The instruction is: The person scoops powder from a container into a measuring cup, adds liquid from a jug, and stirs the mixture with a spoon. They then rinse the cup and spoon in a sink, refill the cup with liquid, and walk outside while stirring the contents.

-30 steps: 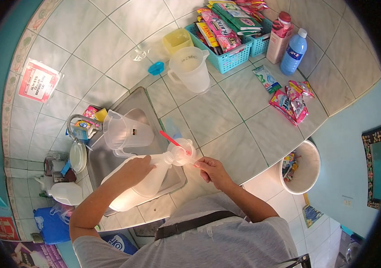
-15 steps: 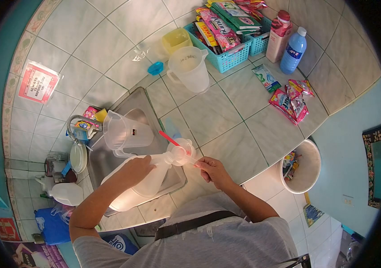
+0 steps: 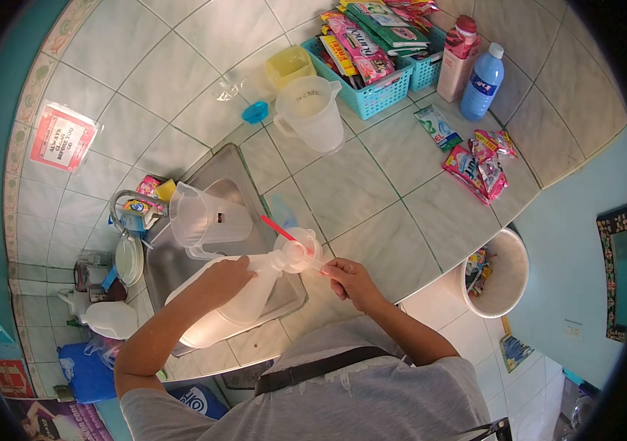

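A large translucent white jug (image 3: 244, 300) is tilted over the sink's front edge, its mouth at a small clear cup (image 3: 296, 253). My left hand (image 3: 227, 279) is wrapped round the jug near its neck. With closed fingers my right hand (image 3: 352, 281) grips the clear handle of the small cup. A red stick (image 3: 277, 227) lies across the cup's rim. Beneath the cup stands a translucent container (image 3: 312, 241), mostly hidden. Any liquid at the jug's mouth is too small to make out.
A clear pitcher (image 3: 214, 214) lies in the steel sink (image 3: 295, 298). Farther back stand another pitcher (image 3: 310, 114), a yellow container (image 3: 289, 66), blue baskets (image 3: 376, 99) of sachets, a pink bottle (image 3: 459, 62) and a blue bottle (image 3: 483, 84). Right of the counter is a white bin (image 3: 516, 275).
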`<state>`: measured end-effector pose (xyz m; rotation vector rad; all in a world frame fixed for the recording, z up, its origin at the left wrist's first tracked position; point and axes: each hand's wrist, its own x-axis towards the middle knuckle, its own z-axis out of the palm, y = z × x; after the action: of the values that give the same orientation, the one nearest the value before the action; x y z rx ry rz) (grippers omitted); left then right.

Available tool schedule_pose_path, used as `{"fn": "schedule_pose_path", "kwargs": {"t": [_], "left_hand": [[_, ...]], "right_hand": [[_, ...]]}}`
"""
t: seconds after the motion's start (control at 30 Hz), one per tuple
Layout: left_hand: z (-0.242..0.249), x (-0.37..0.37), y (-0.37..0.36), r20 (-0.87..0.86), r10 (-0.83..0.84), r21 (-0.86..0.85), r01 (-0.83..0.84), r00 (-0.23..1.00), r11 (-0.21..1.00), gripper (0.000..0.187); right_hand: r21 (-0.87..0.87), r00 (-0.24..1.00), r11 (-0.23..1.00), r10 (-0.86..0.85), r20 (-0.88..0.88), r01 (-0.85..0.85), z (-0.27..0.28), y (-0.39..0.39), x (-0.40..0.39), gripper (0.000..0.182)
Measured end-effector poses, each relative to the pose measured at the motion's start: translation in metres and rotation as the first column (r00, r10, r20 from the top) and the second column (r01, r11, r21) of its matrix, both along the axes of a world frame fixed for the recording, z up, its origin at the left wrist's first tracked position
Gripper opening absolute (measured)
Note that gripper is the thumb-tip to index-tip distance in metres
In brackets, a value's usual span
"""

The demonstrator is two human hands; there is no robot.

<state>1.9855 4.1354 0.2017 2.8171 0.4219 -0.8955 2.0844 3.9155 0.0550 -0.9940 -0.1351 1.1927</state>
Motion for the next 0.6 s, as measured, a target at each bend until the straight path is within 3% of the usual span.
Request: {"fn": "schedule_pose_path", "kwargs": {"t": [0.6], "left_hand": [[0.0023,0.0029,-0.0014,-0.007,-0.001,-0.007,0.001,1.000,1.000,0.032]], "right_hand": [[-0.005,1.000,1.000,0.006,-0.010,-0.006,-0.0016,0.0004,0.0014,0.020]]}}
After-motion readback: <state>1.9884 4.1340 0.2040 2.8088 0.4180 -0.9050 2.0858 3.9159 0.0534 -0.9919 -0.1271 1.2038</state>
